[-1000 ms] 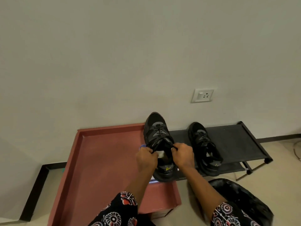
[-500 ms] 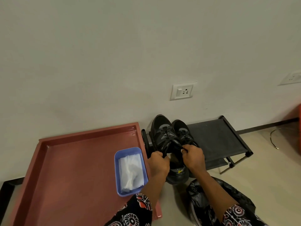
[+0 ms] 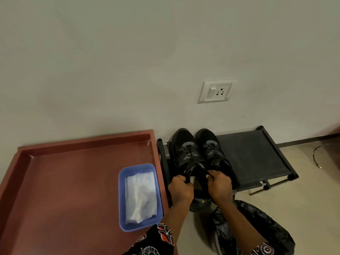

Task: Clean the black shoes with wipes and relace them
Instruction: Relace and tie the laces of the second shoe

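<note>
Two black shoes stand side by side on a low black rack (image 3: pixel 253 159), toes toward the wall. My left hand (image 3: pixel 180 190) and my right hand (image 3: pixel 219 186) grip the left shoe (image 3: pixel 185 153) at the two sides of its opening, fingers curled on its collar and lace ends. The right shoe (image 3: pixel 211 146) stands close beside it, its heel hidden behind my right hand. A blue tub (image 3: pixel 122 199) with white wipes (image 3: pixel 140 196) in it sits on the red tray (image 3: pixel 64 181), just left of my left hand.
A wall with a white socket plate (image 3: pixel 215 92) rises right behind the rack. A black plastic bag (image 3: pixel 257 223) lies on the beige floor under my right forearm. A thin cable (image 3: pixel 316 157) curls on the floor at far right.
Both hands carried the left shoe from above the red tray to the right and set it on the rack beside the other shoe. The blue tub came into sight.
</note>
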